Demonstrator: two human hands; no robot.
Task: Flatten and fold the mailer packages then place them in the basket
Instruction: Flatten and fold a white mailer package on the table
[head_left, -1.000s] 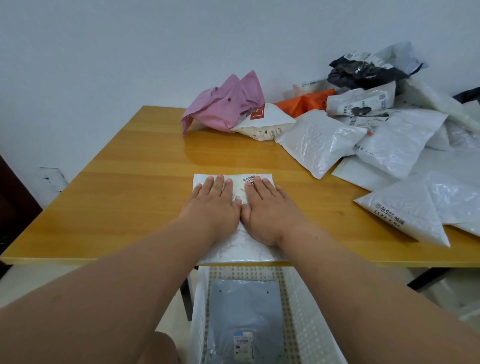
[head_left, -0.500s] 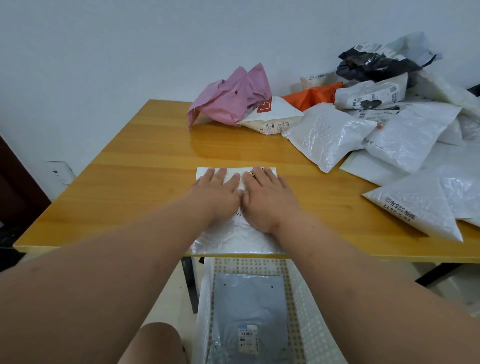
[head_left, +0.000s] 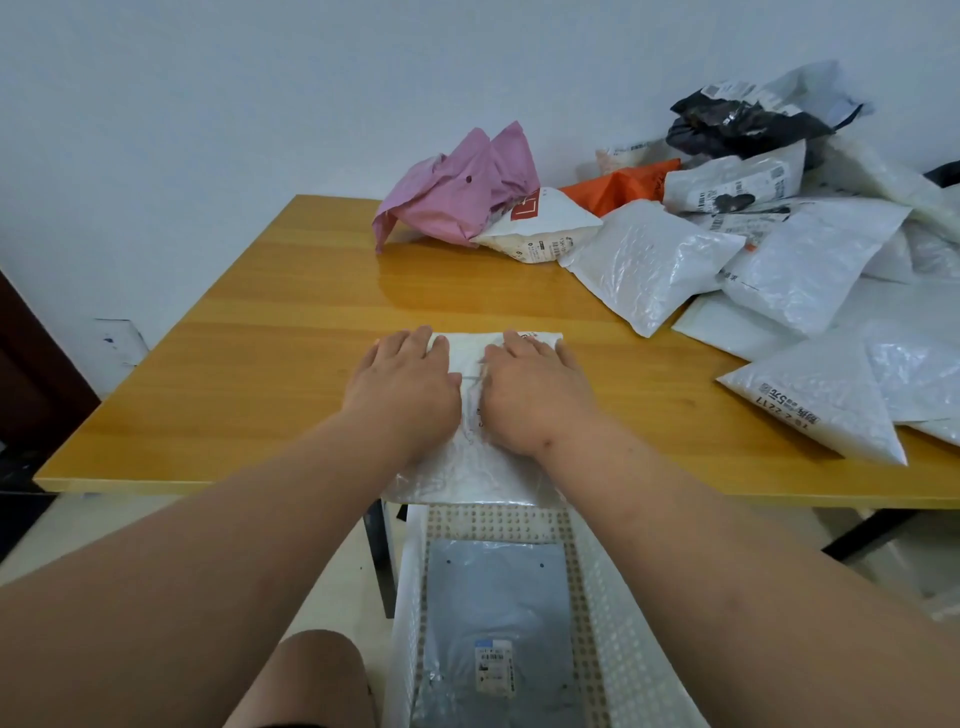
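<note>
A white mailer (head_left: 470, 467) lies flat at the near edge of the wooden table (head_left: 249, 374), its near end hanging slightly over the edge. My left hand (head_left: 405, 379) presses flat on its left side, fingers straight. My right hand (head_left: 535, 389) presses flat on its right side. A narrow strip of the mailer shows between them. Below the table edge stands a white perforated basket (head_left: 597, 597) holding a grey-blue folded mailer (head_left: 493, 613) with a small label.
A pile of mailers covers the table's right and back: a pink one (head_left: 462, 192), an orange one (head_left: 618, 184), a black one (head_left: 737, 124), and several white ones (head_left: 644, 260). A white wall stands behind. My knee (head_left: 311, 675) shows at the bottom.
My two hands, which touched side by side on the mailer, have slid apart toward its left and right sides. The view shifted slightly.
</note>
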